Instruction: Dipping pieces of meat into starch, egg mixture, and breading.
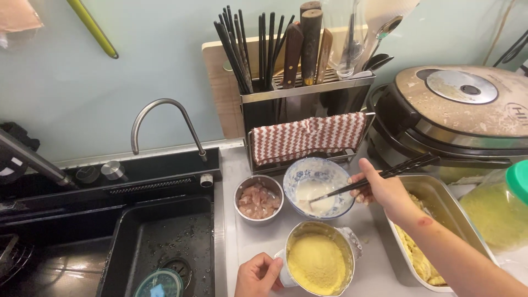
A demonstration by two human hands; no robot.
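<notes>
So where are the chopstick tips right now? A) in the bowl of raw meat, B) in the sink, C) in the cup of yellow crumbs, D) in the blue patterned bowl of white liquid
D: the right hand holds the chopsticks with their tips dipped in the white liquid of the blue bowl, not in the meat bowl or the crumb cup.

Glossy ceramic bowl; matt black sink; steel tray.
</notes>
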